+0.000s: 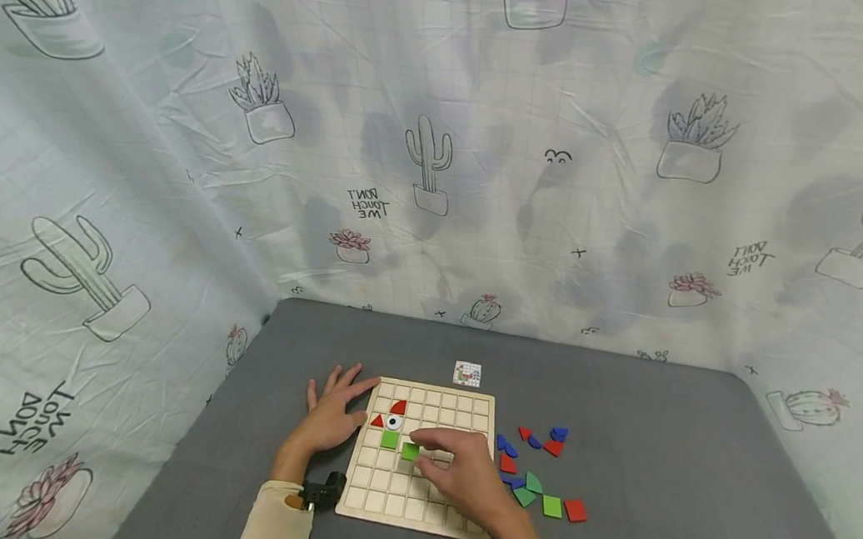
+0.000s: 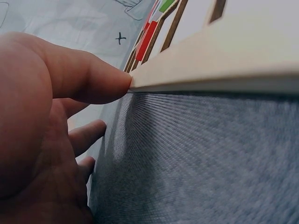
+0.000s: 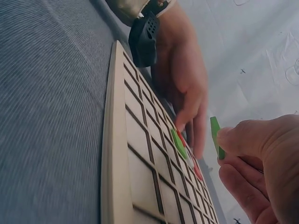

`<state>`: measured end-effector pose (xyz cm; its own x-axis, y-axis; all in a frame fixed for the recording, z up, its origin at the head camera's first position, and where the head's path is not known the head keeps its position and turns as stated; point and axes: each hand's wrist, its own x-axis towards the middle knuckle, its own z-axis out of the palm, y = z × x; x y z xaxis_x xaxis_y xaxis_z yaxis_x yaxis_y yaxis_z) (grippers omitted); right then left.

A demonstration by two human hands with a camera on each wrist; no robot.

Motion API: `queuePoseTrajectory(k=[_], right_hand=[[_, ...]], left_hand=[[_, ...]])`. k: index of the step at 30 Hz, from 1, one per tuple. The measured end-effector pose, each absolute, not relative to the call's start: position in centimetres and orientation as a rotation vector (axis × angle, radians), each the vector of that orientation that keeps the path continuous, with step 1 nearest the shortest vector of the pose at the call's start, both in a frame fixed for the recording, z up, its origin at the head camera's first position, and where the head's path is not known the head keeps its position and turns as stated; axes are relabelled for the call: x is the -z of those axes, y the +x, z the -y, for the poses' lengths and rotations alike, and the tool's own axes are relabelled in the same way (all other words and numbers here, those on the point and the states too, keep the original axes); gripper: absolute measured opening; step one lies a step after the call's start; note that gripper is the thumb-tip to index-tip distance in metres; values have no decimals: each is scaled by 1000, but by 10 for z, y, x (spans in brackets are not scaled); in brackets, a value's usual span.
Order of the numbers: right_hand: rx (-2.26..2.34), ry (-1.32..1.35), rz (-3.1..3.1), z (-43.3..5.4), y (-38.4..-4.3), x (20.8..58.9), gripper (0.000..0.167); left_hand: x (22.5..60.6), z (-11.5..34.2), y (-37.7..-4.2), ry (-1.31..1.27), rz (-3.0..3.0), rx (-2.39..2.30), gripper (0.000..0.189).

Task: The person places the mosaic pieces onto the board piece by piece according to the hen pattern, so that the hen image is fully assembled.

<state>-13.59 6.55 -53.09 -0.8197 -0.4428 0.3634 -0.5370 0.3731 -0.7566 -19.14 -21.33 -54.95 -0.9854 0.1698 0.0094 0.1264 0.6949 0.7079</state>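
Observation:
A square wooden grid board (image 1: 415,505) lies on the grey table. My right hand (image 1: 466,472) pinches a green square tile (image 1: 409,452) between thumb and fingers, over the board's left half. In the right wrist view that tile (image 3: 217,136) stands edge-on, clear of the grid. On the board's upper left sit a red curved-edge piece (image 1: 398,407), a red triangle (image 1: 377,420), a white round piece with an eye (image 1: 394,422) and another green square (image 1: 389,439). My left hand (image 1: 328,419), fingers spread, rests at the board's left side; its thumb (image 2: 112,87) touches the edge.
Right of the board lie several loose pieces, among them a green square (image 1: 552,507), a red square (image 1: 576,511) and a blue triangle (image 1: 501,442). A small printed pattern card (image 1: 467,374) lies behind the board. A cactus-print curtain (image 1: 480,223) encloses the table.

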Motion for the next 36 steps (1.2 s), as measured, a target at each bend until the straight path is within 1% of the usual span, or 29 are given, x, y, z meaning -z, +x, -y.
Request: queuePoseTrajectory(k=[14, 20, 27, 36], right_hand=[[-1381, 995, 2560, -32, -144, 542, 30], [-1257, 1017, 2553, -28, -145, 546, 30], [-1124, 1038, 2574, -24, -142, 549, 23], [-1004, 1058, 2646, -21, -141, 544, 24]], left_hand=[[547, 214, -189, 257, -2827, -1184, 60], [547, 214, -189, 253, -2822, -1188, 61], [545, 214, -190, 249, -2822, -1183, 60], [546, 216, -189, 254, -2817, -1191, 60]])
